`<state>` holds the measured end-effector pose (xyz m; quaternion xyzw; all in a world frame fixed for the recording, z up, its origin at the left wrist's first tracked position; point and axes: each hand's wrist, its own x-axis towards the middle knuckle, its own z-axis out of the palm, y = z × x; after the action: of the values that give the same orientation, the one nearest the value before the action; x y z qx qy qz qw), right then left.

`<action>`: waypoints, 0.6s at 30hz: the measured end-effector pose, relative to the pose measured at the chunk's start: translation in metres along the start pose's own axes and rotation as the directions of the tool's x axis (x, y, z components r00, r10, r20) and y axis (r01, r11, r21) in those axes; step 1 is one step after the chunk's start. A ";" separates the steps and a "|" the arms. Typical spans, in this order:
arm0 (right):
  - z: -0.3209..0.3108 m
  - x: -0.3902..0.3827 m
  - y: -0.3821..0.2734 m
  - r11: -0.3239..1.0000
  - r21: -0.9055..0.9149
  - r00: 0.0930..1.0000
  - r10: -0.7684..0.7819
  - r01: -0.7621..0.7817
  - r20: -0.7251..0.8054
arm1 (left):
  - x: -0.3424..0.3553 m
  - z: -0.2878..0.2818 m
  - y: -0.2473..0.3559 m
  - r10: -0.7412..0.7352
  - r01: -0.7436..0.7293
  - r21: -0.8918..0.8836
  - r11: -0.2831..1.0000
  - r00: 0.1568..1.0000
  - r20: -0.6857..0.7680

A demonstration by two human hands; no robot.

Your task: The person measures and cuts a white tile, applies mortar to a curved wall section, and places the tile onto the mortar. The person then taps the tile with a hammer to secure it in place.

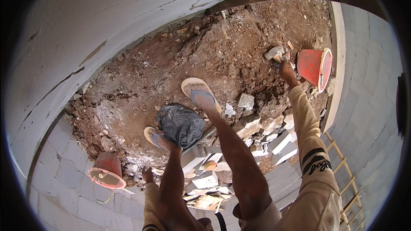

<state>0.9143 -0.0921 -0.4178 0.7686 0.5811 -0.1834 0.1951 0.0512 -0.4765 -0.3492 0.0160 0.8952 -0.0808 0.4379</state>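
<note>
My right arm stretches out to the far right, and my right hand (288, 72) is closed at a grey chunk of what looks like broken block (274, 53). Right beside that hand a red bucket (309, 64) lies tipped on its side. My left hand (147, 175) hangs low at the left near rubble; its fingers are too small and shaded to make out. To the left of it is a second red bucket (107, 166), tilted, with a thin handle hanging down. A crumpled black plastic bag (181, 125) lies between my feet.
I stand in flip-flops (201, 93) on uneven brown soil (171, 68). Broken blocks (282, 145) and slabs lie below and right of my feet. A pale wall (85, 30) curves along the left, a block wall (364, 60) stands right, with a wooden ladder (344, 167) nearby.
</note>
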 end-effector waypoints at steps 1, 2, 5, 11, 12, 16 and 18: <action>-0.004 0.000 -0.003 1.000 -0.013 0.999 0.015 -0.015 0.029 | -0.002 0.000 0.013 -0.031 0.036 0.129 0.991 0.999 -0.036; -0.009 -0.001 -0.010 0.998 -0.039 0.998 -0.038 0.039 0.041 | -0.019 -0.002 0.026 0.247 -0.223 0.214 0.951 0.965 -0.091; -0.046 -0.019 -0.049 0.999 -0.039 0.985 0.026 -0.019 0.169 | -0.093 -0.032 0.108 0.512 -0.481 0.197 0.854 0.846 -0.153; -0.192 -0.147 -0.175 0.959 0.279 0.978 -0.094 0.039 0.187 | -0.286 -0.162 0.322 0.914 -0.878 0.341 0.336 0.217 -0.343; -0.224 -0.171 -0.198 0.882 0.472 0.965 -0.117 -0.008 0.235 | -0.316 -0.188 0.354 0.909 -0.908 0.294 0.297 0.176 -0.377; -0.339 -0.264 -0.291 0.493 0.853 0.933 -0.196 -0.172 0.301 | -0.384 -0.272 0.487 0.906 -0.894 0.436 -0.106 -0.268 -0.329; -0.386 -0.289 -0.330 0.382 0.922 0.932 -0.310 -0.057 0.186 | -0.389 -0.285 0.541 0.928 -0.855 0.469 -0.223 -0.334 -0.167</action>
<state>0.5432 -0.0496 0.0311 0.6577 0.3994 -0.6124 -0.1813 0.1219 0.1190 0.0576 0.7585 0.6018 0.2326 0.0915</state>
